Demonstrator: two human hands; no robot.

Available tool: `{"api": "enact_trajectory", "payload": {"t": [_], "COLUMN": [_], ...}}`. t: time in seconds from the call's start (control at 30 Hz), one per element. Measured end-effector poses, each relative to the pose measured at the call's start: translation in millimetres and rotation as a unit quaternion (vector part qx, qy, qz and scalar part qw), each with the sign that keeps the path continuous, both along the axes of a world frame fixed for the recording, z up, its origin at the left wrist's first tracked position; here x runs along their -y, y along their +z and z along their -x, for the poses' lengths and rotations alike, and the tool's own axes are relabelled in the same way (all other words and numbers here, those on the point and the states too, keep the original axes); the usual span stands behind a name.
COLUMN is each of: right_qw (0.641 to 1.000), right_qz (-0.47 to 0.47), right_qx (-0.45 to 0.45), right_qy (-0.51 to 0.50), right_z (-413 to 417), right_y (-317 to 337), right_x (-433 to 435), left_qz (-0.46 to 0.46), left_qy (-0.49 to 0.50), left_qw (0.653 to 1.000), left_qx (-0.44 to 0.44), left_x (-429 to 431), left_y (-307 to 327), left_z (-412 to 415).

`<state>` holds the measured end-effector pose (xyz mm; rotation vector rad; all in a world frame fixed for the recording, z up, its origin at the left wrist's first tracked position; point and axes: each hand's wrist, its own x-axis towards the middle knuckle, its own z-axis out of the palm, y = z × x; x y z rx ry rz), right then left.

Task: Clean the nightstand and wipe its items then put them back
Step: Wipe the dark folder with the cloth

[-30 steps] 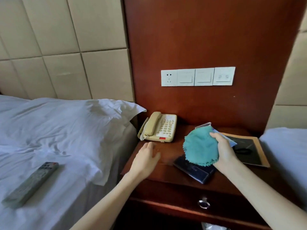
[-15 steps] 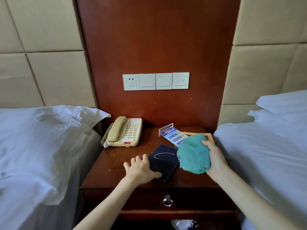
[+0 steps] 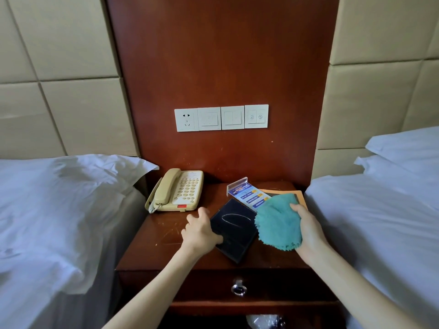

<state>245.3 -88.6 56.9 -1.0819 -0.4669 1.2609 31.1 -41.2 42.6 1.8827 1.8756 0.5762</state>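
A person stands facing a dark wooden nightstand (image 3: 152,236) set between two white-sheeted beds, seen from above their outstretched bare arms. The left hand (image 3: 202,231) rests on the near left edge of a flat black box (image 3: 234,230) lying at an angle in the middle of the top; the fingers are curled over the edge and the thumb presses on the lid, a light hold that looks like the start of a lift, though the box appears to lie flat on the wood. The right hand (image 3: 308,229) is closed around a bunched teal cloth (image 3: 278,224), held just above the box's right corner and over part of what lies behind it. At the back left sits a cream telephone (image 3: 177,191), handset in its cradle. At the back right a clear plastic sign holder (image 3: 244,192) with a blue printed card leans over an orange-edged booklet (image 3: 298,197), both partly hidden by the cloth. The wood shows pale scratches and dusty smears near the front. Nothing seems to have been cleared from the top yet, so the step in hand appears to be taking up the first item to wipe it. The next move likely calls for a firmer grip with the left hand to raise the box clear, then passing the cloth over its lid and sides before setting it aside so the wood beneath can be reached.
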Motion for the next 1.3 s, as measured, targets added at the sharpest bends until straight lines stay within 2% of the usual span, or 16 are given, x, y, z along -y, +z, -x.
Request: {"api": "enact_trajectory", "payload": {"t": [0.1, 0.23, 0.3, 0.4, 0.53, 0.6, 0.63, 0.73, 0.83, 0.9, 0.93, 1.1, 1.17, 1.3], "right_qw": [1.000, 0.999, 0.999, 0.996, 0.977, 0.943, 0.913, 0.757, 0.681, 0.614, 0.593, 0.591, 0.574, 0.563], "right_qz": [-0.009, -0.026, -0.039, -0.057, -0.106, -0.166, -0.197, -0.260, -0.259, -0.253, -0.238, -0.148, -0.168, -0.237], "right_qx": [0.000, 0.004, 0.013, 0.048, 0.187, 0.279, 0.344, 0.574, 0.657, 0.733, 0.758, 0.788, 0.796, 0.768], "right_qy": [-0.015, -0.023, -0.031, -0.038, 0.011, 0.068, 0.097, 0.175, 0.193, 0.150, 0.131, 0.087, 0.097, 0.193], "right_z": [-1, -3, -3, 0, 14, 26, 32, 44, 33, 16, 7, 2, 8, 18], "right_y": [0, 0, 3, 5, 6, 2, -1, -9, -1, 0, 2, 10, 9, 2], "right_x": [1, 0, 0, -3, 0, 4, 4, 1, -8, -19, -24, -30, -26, -12], "left_qz": [0.021, 0.100, 0.118, 0.099, 0.066, 0.059, 0.056, 0.049, 0.052, 0.064, 0.070, 0.065, 0.060, 0.052], "left_qy": [0.038, 0.070, 0.070, 0.091, 0.072, 0.061, 0.054, 0.022, 0.009, 0.005, 0.002, 0.004, 0.002, -0.004], "left_qw": [0.984, 0.923, 0.898, 0.876, 0.833, 0.808, 0.799, 0.777, 0.758, 0.739, 0.732, 0.719, 0.710, 0.704], "left_qx": [0.174, 0.365, 0.418, 0.464, 0.545, 0.583, 0.597, 0.627, 0.650, 0.671, 0.677, 0.692, 0.702, 0.708], "left_x": [-3, -4, 0, 11, 26, 31, 33, 40, 44, 47, 48, 50, 46, 44], "left_y": [6, 12, 10, 7, 7, 8, 10, 12, 8, 6, 5, -5, -5, -2], "left_z": [8, 16, 15, 10, 1, -7, -13, -29, -41, -46, -48, -44, -41, -35]}}
